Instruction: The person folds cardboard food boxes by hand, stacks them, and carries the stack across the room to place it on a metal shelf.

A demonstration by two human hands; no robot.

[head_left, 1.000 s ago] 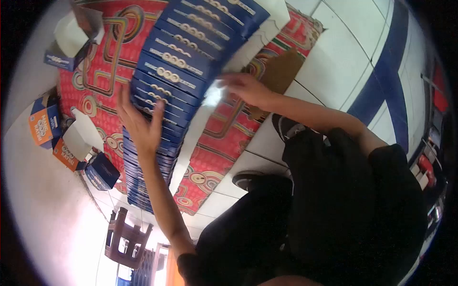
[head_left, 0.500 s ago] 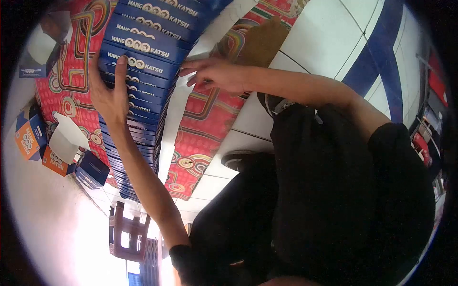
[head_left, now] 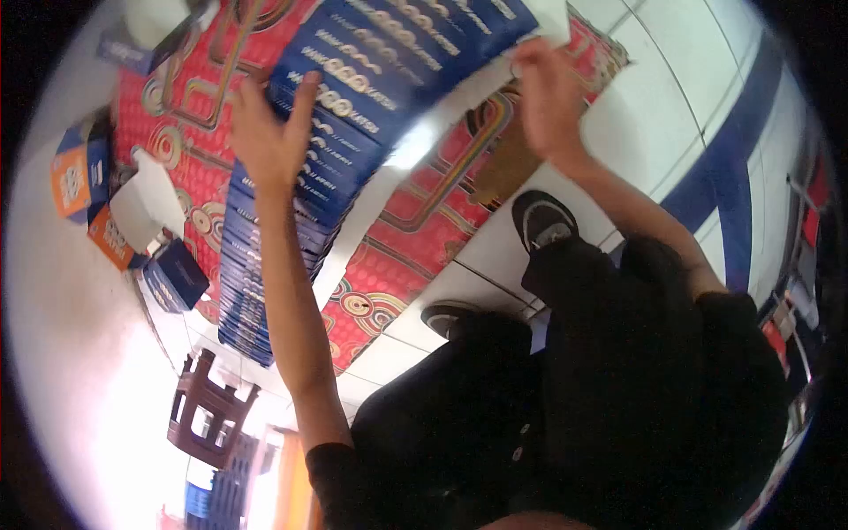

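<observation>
A long row of overlapping flat blue cartons [head_left: 353, 132] printed "MANG KATSU" runs along the patterned cover. My left hand [head_left: 274, 132] rests at the row's left side, thumb spread away from the fingers and lying over the printed faces. Some of its fingertips are hidden at the cartons' edge. My right hand [head_left: 549, 102] is raised beside the row's upper right side, near its white edge. Its fingers are loosely bent and somewhat blurred, with nothing visible in them.
The cartons lie on a red patterned cover [head_left: 415, 238] with a brown patch. Folded-up orange and blue boxes [head_left: 172, 274] stand at the left by the wall. A brown plastic stool [head_left: 210, 411] is at lower left. White floor tiles [head_left: 658, 88] carry a blue stripe.
My right hand has moved from the row's right edge up and to the right. The view has shifted and turned; my left hand stays by the cartons, its thumb still over them.
</observation>
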